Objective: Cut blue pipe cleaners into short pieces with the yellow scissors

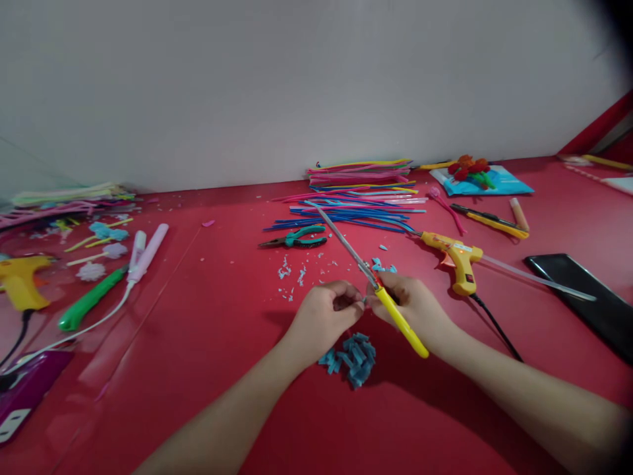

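Yellow-handled scissors [401, 322], seen nearly edge-on, rest in my right hand [413, 305], their long metal blades pointing away to the upper left. My left hand [329, 316] is closed in a pinch, its fingertips almost meeting those of the right. A tiny blue-green piece [364, 301] shows between the fingertips; most of it is hidden. Just below my hands lies a small heap of cut blue fuzzy pieces [359, 359] on the red table [198, 396]. More light-blue scraps [383, 266] are behind my right hand, and fine blue clippings [284, 270] are scattered beyond my left.
Teal-handled pliers [301, 237] lie before bundled pipe cleaners [359, 175]. To the right are a yellow glue gun [457, 257], a utility knife [494, 221] and a black phone [578, 290]. A pink hair straightener [147, 254], green-handled tool [91, 300] and second glue gun [22, 277] occupy the left.
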`<state>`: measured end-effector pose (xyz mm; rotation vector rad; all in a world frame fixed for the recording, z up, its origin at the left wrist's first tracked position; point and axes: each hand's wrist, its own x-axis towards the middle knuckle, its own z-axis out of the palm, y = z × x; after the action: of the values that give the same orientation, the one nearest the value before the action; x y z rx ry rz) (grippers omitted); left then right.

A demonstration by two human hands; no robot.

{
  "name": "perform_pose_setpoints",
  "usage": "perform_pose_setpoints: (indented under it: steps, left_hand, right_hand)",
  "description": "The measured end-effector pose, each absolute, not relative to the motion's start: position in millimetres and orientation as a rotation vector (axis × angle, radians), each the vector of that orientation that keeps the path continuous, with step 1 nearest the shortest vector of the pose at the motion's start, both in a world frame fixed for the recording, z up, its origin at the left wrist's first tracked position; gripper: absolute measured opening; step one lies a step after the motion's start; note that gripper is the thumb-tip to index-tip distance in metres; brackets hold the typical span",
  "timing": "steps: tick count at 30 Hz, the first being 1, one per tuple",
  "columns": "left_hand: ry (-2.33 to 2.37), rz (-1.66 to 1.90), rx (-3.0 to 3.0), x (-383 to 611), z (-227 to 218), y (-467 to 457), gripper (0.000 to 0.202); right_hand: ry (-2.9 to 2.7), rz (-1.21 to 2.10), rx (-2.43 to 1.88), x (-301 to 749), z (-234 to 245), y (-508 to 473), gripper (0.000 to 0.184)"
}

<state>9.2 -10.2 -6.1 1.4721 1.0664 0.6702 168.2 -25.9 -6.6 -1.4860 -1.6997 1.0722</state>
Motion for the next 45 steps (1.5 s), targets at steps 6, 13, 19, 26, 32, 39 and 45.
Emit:
perform_pose_setpoints:
  steps: [6, 13, 19, 26, 32, 39, 45]
  left_hand:
    - [1.048, 0.893, 1.162, 2, -4, 1, 0.010]
    - [0.853, 1.156, 0.811, -4, -2, 7, 0.005]
    - [0.812, 1.209, 0.774, -7, 1, 9, 0.007]
    - [0.797, 1.192, 0.678, -6, 6, 6, 0.006]
    - [0.797, 1.211, 0.641, -5, 6, 6, 0.006]
    - [0.793, 1.242, 0.645, -5, 3, 8, 0.007]
    - [0.776, 1.268, 0.662, -5, 1, 7, 0.007]
  right_hand:
    - [-1.810, 0.866, -1.598, 175, -9, -24, 0.017]
    - [-2.222, 0.375, -1.792, 178, -2, -30, 0.039]
    - [-2.386, 0.065, -1.816, 178, -10, -30, 0.037]
    - [-2.405, -0.001, -1.812, 177, -12, -31, 0.037]
    - [-2.411, 0.028, -1.818, 176, -11, -33, 0.037]
    - [-2.414, 0.038, -1.822, 177, -13, -33, 0.036]
    - [-2.417, 0.017, -1.823, 176, -13, -33, 0.036]
